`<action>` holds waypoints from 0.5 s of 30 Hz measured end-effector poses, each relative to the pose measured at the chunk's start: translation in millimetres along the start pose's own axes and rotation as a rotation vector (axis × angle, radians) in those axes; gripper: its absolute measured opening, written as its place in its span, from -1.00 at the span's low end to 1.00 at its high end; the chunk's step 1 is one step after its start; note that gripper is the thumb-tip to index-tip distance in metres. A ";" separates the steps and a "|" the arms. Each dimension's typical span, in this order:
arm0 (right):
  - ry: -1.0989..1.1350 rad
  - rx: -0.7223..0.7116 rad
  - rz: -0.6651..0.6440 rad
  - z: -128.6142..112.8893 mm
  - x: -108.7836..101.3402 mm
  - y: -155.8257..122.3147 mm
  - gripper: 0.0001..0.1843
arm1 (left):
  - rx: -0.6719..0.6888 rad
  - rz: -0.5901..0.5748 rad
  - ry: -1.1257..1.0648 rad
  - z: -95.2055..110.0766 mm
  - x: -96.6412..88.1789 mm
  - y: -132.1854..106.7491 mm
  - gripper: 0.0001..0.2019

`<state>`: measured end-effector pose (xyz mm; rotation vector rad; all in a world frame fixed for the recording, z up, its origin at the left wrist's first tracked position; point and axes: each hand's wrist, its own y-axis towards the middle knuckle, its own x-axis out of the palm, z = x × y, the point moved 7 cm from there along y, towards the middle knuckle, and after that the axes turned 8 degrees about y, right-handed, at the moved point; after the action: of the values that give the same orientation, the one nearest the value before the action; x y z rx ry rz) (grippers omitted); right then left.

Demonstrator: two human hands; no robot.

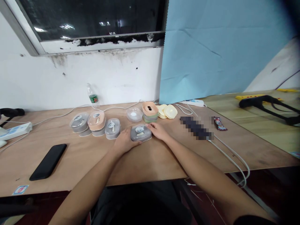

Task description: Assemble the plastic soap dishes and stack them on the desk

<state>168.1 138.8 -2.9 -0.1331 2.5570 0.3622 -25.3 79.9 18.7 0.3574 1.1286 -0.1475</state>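
The little grey box point(140, 132) sits on the table point(145, 162) between both hands. The left hand point(124, 142) and right hand point(158, 131) cup its sides, fingers bent, likely to keep it still. Other boxes point(96, 123) sit left of the left hand.

Small grey translucent plastic lidded box point(141, 132) at frame centre, glossy, smooth. Long bare plywood tabletop point(150, 159), matt, faint grain. Flat black glass-faced phone point(48, 161) lower left, glossy. Pale blue paper sheet point(220, 47) upper right, matt, creased. White painted wall point(70, 81), scuffed, stained.
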 end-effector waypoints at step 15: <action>0.022 0.020 0.011 -1.3 -5.6 -0.1 -0.43 | 0.023 -0.001 -0.025 3.7 -2.6 -3.2 -0.05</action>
<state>172.2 138.5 1.1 -0.1156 2.5837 0.3406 -24.2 75.4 21.8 0.3752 1.1027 -0.1654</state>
